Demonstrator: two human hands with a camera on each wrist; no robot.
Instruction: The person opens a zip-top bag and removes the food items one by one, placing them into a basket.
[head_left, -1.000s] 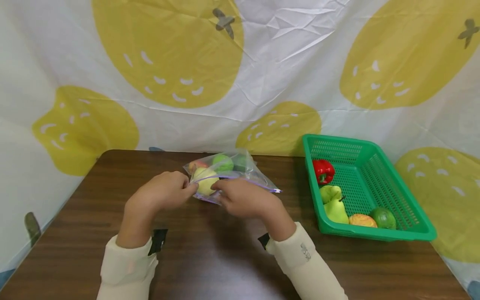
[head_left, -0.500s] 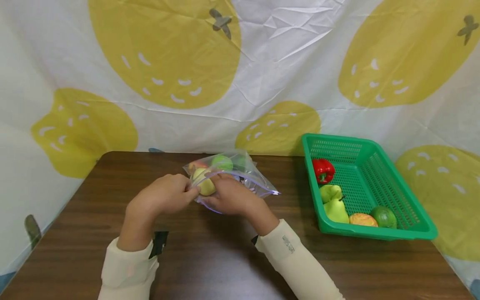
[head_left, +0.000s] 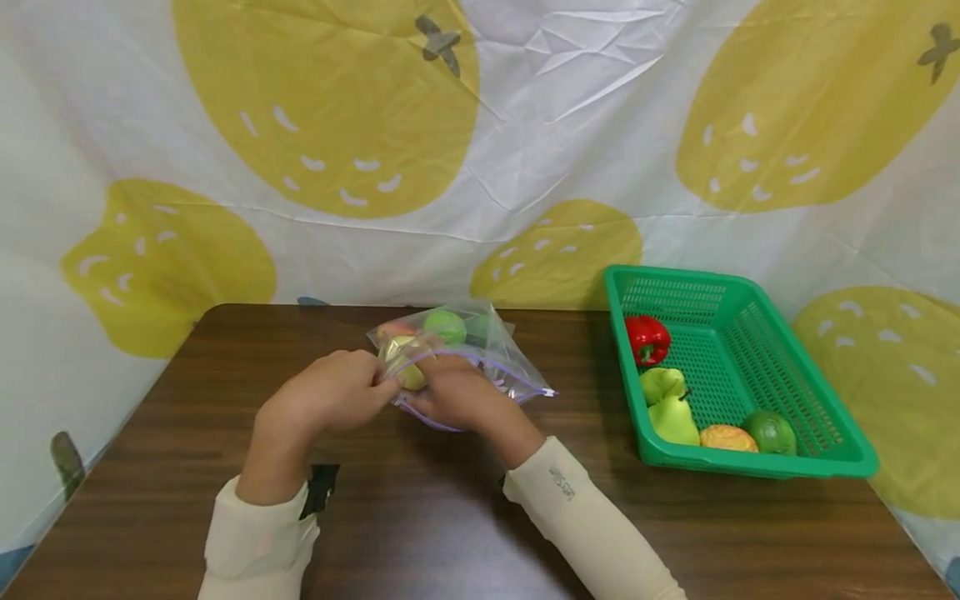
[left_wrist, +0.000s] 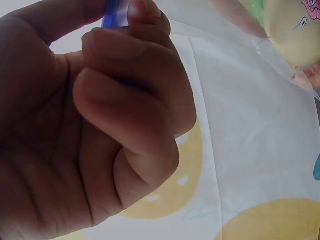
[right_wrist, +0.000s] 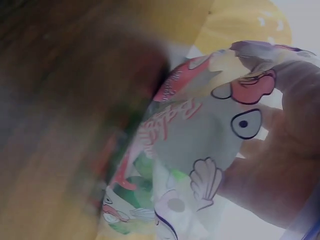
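Observation:
A clear zip bag with a purple slider strip lies at the table's far side. My left hand pinches its opening at the left corner; in the left wrist view the blue zip edge sits between thumb and finger. My right hand reaches into the opening beside a pale yellow fruit; its fingertips are partly hidden, so I cannot tell how they are curled. A reddish fruit and a green one lie deeper in the bag. Cartoon prints cover the film in the right wrist view.
On the right stands a green basket. It holds a red bell pepper, green pears, an orange-yellow fruit and a round green fruit. A lemon-print cloth hangs behind the brown table.
My right hand has moved left and deeper into the bag, and its mouth has widened. The yellow fruit has shifted slightly. My left hand keeps its pinch on the corner.

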